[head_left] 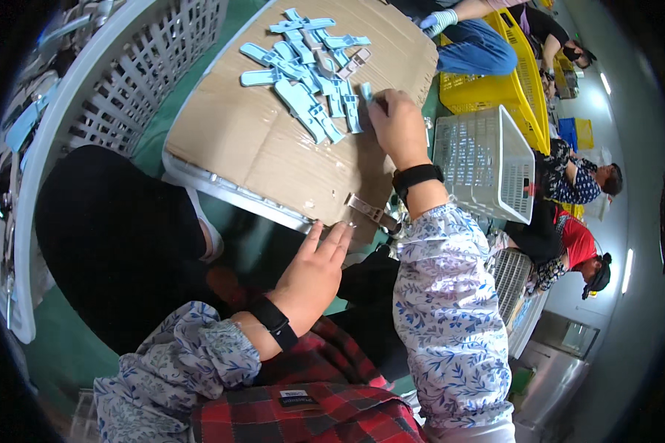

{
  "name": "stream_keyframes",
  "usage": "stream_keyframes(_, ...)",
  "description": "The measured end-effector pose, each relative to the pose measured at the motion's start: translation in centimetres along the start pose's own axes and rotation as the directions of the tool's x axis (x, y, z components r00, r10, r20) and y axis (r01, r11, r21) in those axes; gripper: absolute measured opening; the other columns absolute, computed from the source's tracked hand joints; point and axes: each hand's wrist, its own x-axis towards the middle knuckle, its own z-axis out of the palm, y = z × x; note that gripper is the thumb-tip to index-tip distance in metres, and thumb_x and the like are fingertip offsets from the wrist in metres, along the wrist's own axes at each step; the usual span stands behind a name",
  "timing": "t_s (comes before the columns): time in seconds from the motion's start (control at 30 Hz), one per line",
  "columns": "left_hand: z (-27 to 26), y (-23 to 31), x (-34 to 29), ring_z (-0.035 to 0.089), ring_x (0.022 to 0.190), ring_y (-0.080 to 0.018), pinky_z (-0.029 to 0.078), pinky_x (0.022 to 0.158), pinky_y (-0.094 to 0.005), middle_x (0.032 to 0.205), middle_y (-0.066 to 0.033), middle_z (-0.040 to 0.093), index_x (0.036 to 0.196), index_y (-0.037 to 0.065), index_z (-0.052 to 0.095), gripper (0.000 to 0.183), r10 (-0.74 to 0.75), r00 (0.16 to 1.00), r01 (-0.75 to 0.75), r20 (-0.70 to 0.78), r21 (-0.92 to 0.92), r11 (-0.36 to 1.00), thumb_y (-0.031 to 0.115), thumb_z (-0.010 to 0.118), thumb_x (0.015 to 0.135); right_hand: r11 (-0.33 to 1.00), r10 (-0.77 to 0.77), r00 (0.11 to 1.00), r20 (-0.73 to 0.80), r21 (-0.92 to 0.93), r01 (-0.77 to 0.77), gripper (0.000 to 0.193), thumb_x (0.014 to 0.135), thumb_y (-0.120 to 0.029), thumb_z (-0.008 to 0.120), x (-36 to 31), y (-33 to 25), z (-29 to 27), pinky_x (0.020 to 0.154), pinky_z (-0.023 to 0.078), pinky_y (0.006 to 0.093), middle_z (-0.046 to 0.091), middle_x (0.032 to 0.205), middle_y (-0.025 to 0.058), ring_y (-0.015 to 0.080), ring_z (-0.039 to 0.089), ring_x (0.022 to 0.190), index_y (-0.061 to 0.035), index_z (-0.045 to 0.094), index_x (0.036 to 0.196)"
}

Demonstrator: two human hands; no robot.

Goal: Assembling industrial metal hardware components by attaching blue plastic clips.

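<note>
A loose pile of light-blue plastic clip-like parts [295, 103] lies on a sheet of brown cardboard [251, 159]. One grey part [355, 64] of similar shape lies at the pile's right side. My right hand [400, 129] is at the right of the pile, fingers closed in a pinch; a small light-blue piece [366, 91] shows at the fingertips, the rest of it hidden. My left hand [312, 267] rests at the cardboard's near edge, fingers stretched and holding nothing. Just right of those fingers lies a grey clip-like part [365, 207] at the near right corner.
A big grey-white basket [125, 96] with many loose parts stands at the left. Right of the cardboard are a white crate [488, 155] and a yellow crate [488, 88]. A striped-gloved hand [441, 21] of another person is at the far side; several people sit at the right.
</note>
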Motion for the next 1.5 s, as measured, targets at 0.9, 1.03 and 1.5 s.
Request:
stream_keyframes(0.9,-0.9,-0.9,-0.3,0.033,0.144,-0.0318,0.025,0.116,-0.0541,0.15,-0.0208,0.042,0.101,-0.001,0.069,0.029,-0.001,1.0,0.007,0.029,-0.225,0.974,0.019,0.053,0.086,0.972,-0.115,0.987,0.11,0.217,0.089,0.017,0.075,-0.002,0.07,-10.9,-1.6,-4.1,0.074,0.049,0.0426,0.059,0.086,0.0127,0.0347,0.06,0.084,-0.0035,0.063,0.09)
stream_keyframes(1.03,-1.5,-0.9,-0.3,0.033,0.144,-0.0311,0.026,0.117,-0.0535,0.15,-0.0208,0.042,0.102,-0.001,0.068,0.03,0.024,0.997,-0.011,0.067,-0.19,0.982,0.019,0.052,0.087,0.974,-0.135,0.985,0.107,0.197,0.112,0.016,0.075,-0.003,0.069,-11.0,-1.4,-4.1,0.074,0.048,0.0421,0.058,0.085,0.012,0.0339,0.059,0.084,-0.0037,0.063,0.09)
stream_keyframes(1.5,-0.7,-0.9,-0.3,0.033,0.144,-0.0304,0.025,0.117,-0.0541,0.149,-0.0189,0.044,0.1,0.001,0.07,0.029,0.011,0.999,-0.004,0.039,-0.169,0.986,0.02,0.052,0.087,0.976,-0.151,0.982,0.114,0.177,0.129,0.019,0.072,-0.001,0.071,-10.5,-1.5,-3.9,0.075,0.048,0.0412,0.059,0.087,0.0112,0.0325,0.058,0.087,-0.0035,0.063,0.089)
